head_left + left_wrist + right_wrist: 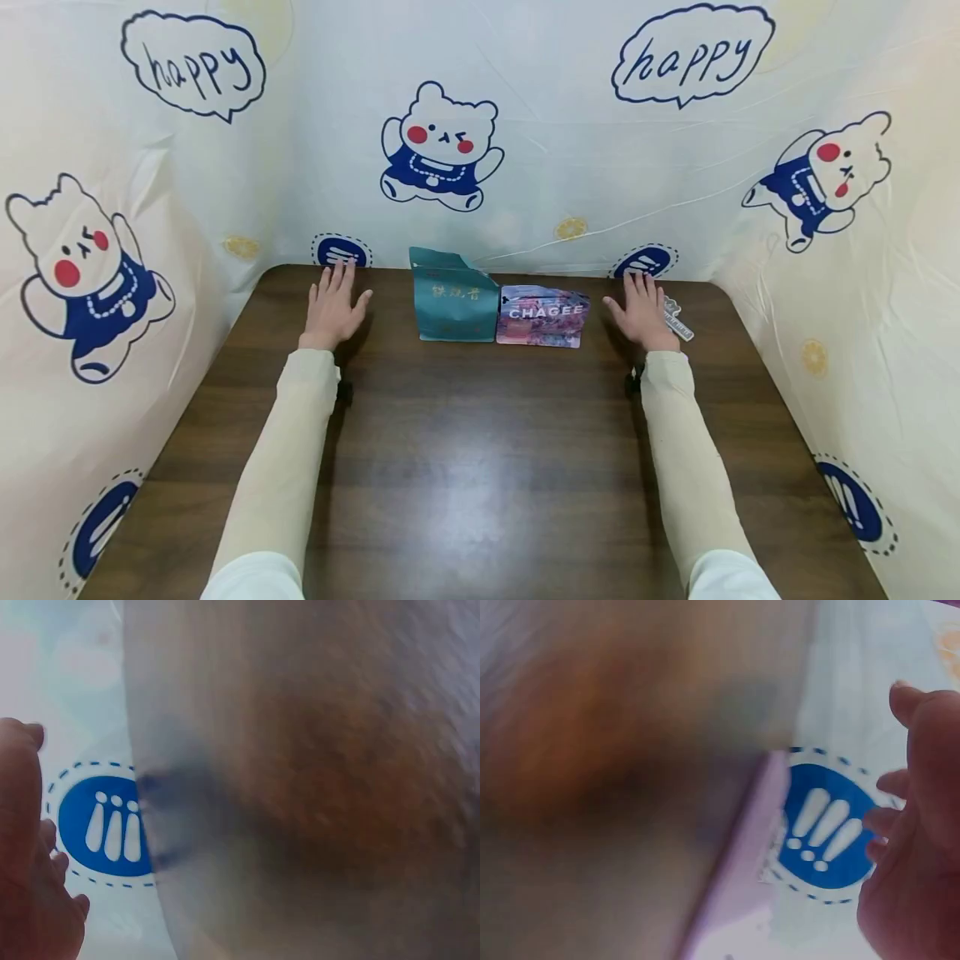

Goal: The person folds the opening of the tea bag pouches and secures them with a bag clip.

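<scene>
My left hand (335, 307) lies palm down near the table's far left, fingers straight and thumb spread toward the middle. Nothing is held in it. On the far right my right hand (640, 312) also lies flat with straight fingers, its thumb pointing toward the pouches. A teal pouch (456, 300) with gold characters stands between the hands. Right beside it is a smaller purple and pink pouch (543, 318) lettered CHAGEE, the nearer one to my right hand. A small grey-white flat piece (678, 323) shows at the right hand's outer side, partly hidden by it.
The brown wooden table (450, 433) reaches back to a pale curtain (555, 167) printed with bears and lettering, which also hangs on both sides. In the right wrist view a purple edge (754, 855) shows left of the hand.
</scene>
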The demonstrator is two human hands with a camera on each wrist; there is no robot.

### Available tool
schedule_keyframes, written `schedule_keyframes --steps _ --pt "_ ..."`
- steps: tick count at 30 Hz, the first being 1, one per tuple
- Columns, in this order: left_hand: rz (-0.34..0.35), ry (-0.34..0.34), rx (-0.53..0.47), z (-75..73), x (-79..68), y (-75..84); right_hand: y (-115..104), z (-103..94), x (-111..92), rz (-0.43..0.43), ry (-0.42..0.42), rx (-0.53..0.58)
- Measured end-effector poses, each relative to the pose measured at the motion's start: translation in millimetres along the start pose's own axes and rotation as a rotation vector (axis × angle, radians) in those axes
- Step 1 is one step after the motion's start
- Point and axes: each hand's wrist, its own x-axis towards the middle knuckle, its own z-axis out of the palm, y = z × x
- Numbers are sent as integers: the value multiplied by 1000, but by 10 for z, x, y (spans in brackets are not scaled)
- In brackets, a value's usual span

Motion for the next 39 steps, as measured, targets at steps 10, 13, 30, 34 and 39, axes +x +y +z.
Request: schedule_keyframes --steps 10,13,30,34,39 --pt "224 176 -138 -476 -19 548 -681 -632 -113 -242 185 374" --pt "321 270 -164 -649 -54 833 -955 -721 -144 -327 194 461" --pt "639 456 -2 -744 -226 1794 -2030 -133 -11 -632 144 595" --pt "622 457 61 -650 -217 1867 -2176 -34 -14 -679 275 482" --pt "597 513 67 -546 -205 1883 -2334 85 -45 -710 406 348"
